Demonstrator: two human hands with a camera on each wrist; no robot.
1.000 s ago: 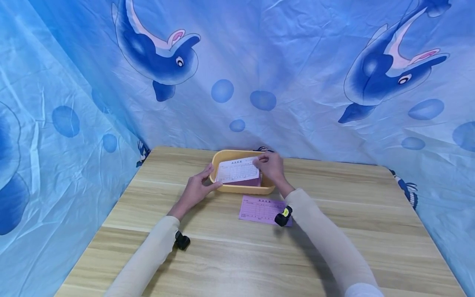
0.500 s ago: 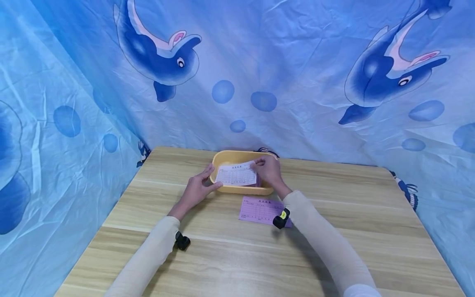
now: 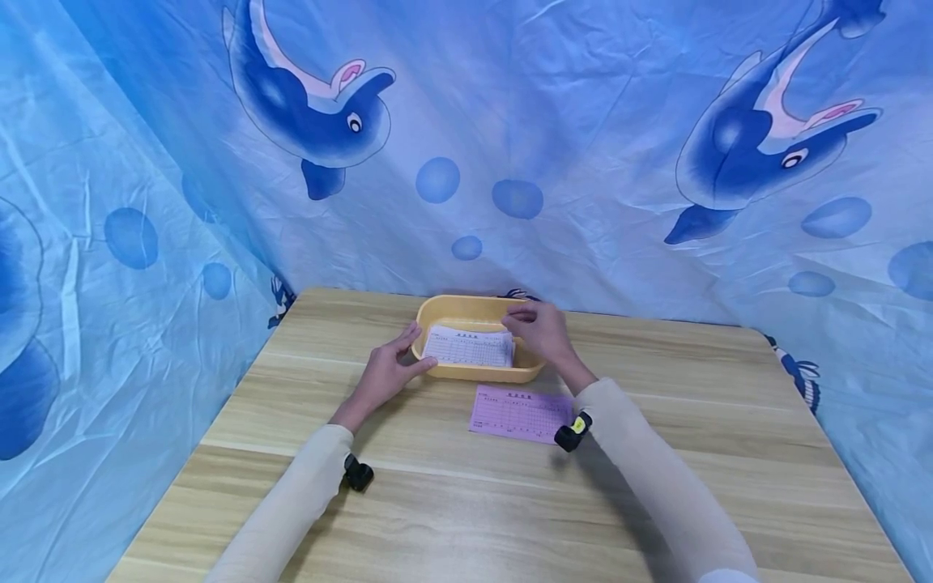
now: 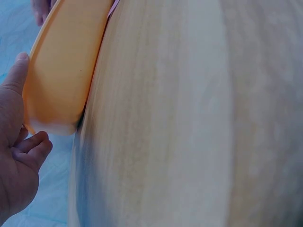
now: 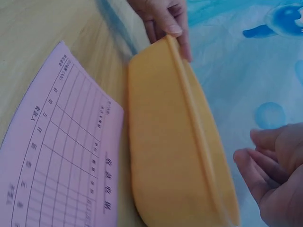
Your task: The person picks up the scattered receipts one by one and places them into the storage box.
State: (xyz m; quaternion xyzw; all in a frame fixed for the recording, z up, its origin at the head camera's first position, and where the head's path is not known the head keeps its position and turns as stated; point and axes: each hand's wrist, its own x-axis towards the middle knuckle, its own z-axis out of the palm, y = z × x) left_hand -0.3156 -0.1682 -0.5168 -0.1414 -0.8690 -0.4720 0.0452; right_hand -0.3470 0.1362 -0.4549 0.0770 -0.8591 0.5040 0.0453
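A yellow plastic basket (image 3: pixel 481 374) stands near the back of the table. My left hand (image 3: pixel 382 372) holds its left end, with the thumb at the front rim. Inside lie white printed receipt slips (image 3: pixel 470 348); anything beneath them is hidden. My right hand (image 3: pixel 539 328) hovers over the basket's right part, fingers loosely bent. In the right wrist view, that hand (image 5: pixel 279 175) has nothing between thumb and fingers and is apart from the basket wall (image 5: pixel 165 132). A pink receipt slip (image 3: pixel 513 413) lies flat in front of the basket, its right edge close to the right wrist camera.
The wooden table (image 3: pixel 466 510) runs toward me and to both sides. Behind it hangs a blue cloth (image 3: pixel 583 259) with dolphins and bubbles. Dark tassels (image 3: pixel 798 372) show at the table's right edge. A small black camera (image 3: pixel 357 472) sits on the left wrist.
My right hand has lowered a white slip into the basket and let it go, then drawn back slightly right. The white slips now lie flat. My left hand has stayed put.
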